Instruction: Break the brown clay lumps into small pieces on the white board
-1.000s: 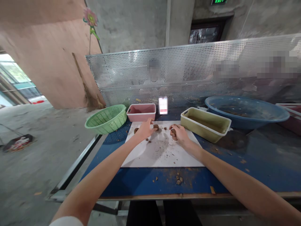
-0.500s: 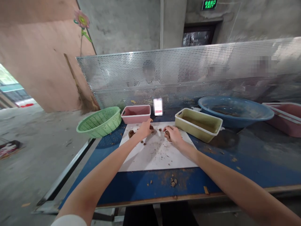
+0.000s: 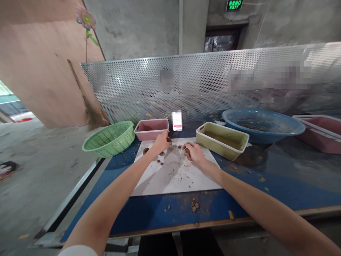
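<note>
My left hand [image 3: 162, 141] is closed on a brown lump [image 3: 169, 140], just in front of the pink bin [image 3: 151, 135] and over the far part of a white board [image 3: 162, 185]. My right hand [image 3: 194, 153] curls round another brown lump [image 3: 187, 152] at the board's right side, near the olive-green bin [image 3: 218, 146]. Fingers partly cover both lumps. Left of my left hand, a dark brown clod [image 3: 145, 151] rests on the board, with smaller crumbs and bits scattered around. What the lumps are made of, I cannot tell.
A green basket [image 3: 109, 142] stands at the left. On the right are a wide blue basin [image 3: 269, 133] and a second pink bin [image 3: 314, 133]. A perforated metal screen [image 3: 128, 85] rises behind, with a phone-like bright screen [image 3: 177, 121] before it. Small stones [image 3: 195, 206] lie near the front edge.
My left hand has moved slightly away from me, towards the pink bin, with its lump. My right hand stays nearly in place. The whole view has shifted a little.
</note>
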### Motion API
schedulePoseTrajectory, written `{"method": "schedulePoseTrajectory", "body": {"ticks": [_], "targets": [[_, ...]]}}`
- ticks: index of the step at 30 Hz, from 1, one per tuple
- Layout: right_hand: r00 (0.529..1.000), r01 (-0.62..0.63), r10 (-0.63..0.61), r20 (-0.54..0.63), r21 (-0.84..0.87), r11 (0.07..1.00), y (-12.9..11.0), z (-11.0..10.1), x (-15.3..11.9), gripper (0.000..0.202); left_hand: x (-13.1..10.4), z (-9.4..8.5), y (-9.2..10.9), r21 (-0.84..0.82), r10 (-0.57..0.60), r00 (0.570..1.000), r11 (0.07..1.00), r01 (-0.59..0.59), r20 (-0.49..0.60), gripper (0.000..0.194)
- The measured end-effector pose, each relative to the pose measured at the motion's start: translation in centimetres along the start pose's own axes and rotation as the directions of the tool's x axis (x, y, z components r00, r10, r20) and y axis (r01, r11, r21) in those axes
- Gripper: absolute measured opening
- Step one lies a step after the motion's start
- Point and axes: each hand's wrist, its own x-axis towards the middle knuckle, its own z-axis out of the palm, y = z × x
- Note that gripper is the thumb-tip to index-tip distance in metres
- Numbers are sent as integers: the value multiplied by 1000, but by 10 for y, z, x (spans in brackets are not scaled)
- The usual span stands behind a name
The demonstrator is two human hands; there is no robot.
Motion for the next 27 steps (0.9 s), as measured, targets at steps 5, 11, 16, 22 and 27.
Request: {"method": "schedulePoseTrajectory", "body": {"ticks": [5,11,16,22,27], "targets": [[1000,-4,4,-1,0,1000,-1,-1,0,25,6,12,-8,-14,-44,999,999,44,11,69],[1000,-25,25,3,22,999,-4,1,-3,22,-1,14,-10,-39,-11,1000,999,11,-2,75],[1000,-8,8,-18,31,999,-5,4,-6,27,-18,6,-9,-69,151,960,983,-172,-235,42],[995,95,-95,27,5,995,-8,9,-11,38,-64,5,-4,-150,210,904,948,-282,-373,42],[991,108,-106,82,-22,994,-13,14,-17,35,-98,7,7,-251,160,932,936,-249,-325,43]]}}
